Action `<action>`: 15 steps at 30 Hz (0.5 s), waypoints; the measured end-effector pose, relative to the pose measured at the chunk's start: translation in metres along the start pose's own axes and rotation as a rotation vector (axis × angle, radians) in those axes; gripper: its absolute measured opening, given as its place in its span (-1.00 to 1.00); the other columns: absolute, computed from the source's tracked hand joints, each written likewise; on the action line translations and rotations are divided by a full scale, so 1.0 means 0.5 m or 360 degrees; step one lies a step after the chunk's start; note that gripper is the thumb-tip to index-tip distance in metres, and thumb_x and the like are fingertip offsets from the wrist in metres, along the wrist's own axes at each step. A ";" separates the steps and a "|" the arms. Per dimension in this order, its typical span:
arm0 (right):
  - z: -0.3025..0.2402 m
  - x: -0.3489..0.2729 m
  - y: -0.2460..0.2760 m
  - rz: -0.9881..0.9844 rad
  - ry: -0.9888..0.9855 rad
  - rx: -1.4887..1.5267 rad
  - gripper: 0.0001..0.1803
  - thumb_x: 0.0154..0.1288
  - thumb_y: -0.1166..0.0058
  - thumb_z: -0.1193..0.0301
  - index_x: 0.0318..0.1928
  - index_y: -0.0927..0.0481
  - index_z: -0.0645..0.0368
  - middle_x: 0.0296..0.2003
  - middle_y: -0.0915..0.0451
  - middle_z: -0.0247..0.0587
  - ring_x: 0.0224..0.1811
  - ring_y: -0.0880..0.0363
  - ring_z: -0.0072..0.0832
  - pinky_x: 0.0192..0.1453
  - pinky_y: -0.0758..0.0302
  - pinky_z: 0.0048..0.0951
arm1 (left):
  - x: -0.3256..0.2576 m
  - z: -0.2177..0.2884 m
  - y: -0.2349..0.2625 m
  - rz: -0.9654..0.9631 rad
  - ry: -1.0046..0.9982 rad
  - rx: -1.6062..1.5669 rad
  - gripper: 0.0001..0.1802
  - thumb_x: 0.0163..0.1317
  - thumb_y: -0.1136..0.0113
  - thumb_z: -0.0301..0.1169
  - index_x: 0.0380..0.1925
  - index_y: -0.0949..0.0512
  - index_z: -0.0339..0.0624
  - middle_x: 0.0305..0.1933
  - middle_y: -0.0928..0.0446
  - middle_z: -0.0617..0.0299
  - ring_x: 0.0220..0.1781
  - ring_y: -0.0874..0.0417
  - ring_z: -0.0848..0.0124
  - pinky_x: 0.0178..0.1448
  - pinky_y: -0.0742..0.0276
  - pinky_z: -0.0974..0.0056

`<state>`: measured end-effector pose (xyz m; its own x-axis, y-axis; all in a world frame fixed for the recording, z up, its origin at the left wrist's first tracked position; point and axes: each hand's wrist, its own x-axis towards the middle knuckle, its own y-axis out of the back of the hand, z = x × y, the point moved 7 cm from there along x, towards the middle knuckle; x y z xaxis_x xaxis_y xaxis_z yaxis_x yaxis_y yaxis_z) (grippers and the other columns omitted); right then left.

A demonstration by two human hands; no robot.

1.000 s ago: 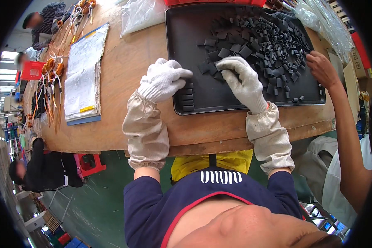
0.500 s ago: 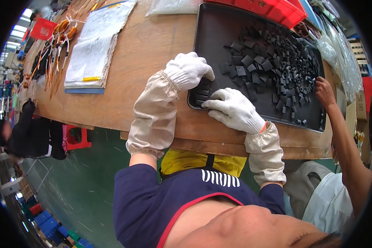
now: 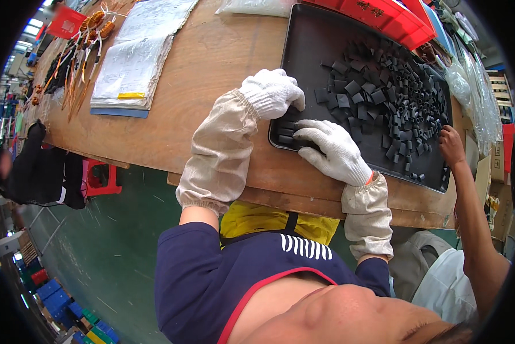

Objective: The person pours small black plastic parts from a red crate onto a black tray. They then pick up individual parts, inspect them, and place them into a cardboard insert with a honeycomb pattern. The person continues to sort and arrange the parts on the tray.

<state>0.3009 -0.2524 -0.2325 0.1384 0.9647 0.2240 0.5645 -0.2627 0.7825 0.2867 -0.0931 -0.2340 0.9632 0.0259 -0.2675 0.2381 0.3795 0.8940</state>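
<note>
A large black tray (image 3: 309,51) lies on the wooden table, with many short black tube pieces (image 3: 378,94) heaped loosely across its middle and right. A few black pieces (image 3: 285,135) lie side by side in its near left corner. My left hand (image 3: 273,93), in a white knitted glove, is curled over the tray's left edge; whatever its fingers hold is hidden. My right hand (image 3: 337,152), gloved too, reaches over the near edge. Its fingertips rest at the lined-up pieces, with the thumb spread apart from them.
A co-worker's bare hand (image 3: 452,144) is at the tray's right edge. Red bins (image 3: 383,20) stand behind the tray. Left on the table lie a stack of papers (image 3: 134,71) and wired copper-coloured coils (image 3: 94,26). A clear plastic bag (image 3: 257,7) lies at the back.
My right thumb has moved away from the fingers, and the fingertips have shifted slightly farther along the lined-up pieces. My left hand stays curled at the tray edge. The whole view has shifted a little.
</note>
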 end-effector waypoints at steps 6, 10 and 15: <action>-0.009 -0.002 0.008 0.0027 0.0057 0.0010 -0.71 0.28 -0.31 0.36 -0.01 -0.69 0.14 0.09 -0.67 -0.12 0.10 -0.63 -0.08 0.20 -0.54 -0.16 | -0.005 0.006 0.007 0.0072 0.0009 -0.0048 -0.58 0.32 -0.06 -0.50 -0.07 -0.79 0.31 0.10 -0.69 0.34 0.26 -0.59 0.18 0.31 -0.57 0.03; -0.009 -0.002 0.007 0.0027 0.0103 0.0018 -0.73 0.26 -0.32 0.36 -0.05 -0.69 0.12 0.04 -0.67 -0.14 0.04 -0.64 -0.10 0.14 -0.56 -0.14 | 0.006 -0.001 -0.009 0.0183 -0.0234 -0.0028 -0.63 0.27 -0.07 -0.49 -0.13 -0.80 0.17 -0.01 -0.75 0.31 0.17 -0.63 0.15 0.28 -0.59 0.07; 0.015 -0.019 0.057 0.0403 0.0054 0.0038 -0.74 0.23 -0.35 0.42 -0.06 -0.70 0.13 -0.06 -0.71 -0.12 -0.02 -0.68 -0.10 0.08 -0.61 -0.17 | 0.020 0.016 0.010 0.0401 -0.0338 0.0058 -0.73 0.23 -0.25 -0.40 -0.11 -0.79 0.10 -0.06 -0.75 0.23 0.10 -0.67 0.12 0.24 -0.60 0.06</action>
<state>0.3217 -0.2688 -0.2164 0.2505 0.8670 0.4308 0.5347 -0.4949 0.6850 0.2984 -0.0983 -0.2296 0.9960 -0.0799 0.0409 -0.0102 0.3520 0.9359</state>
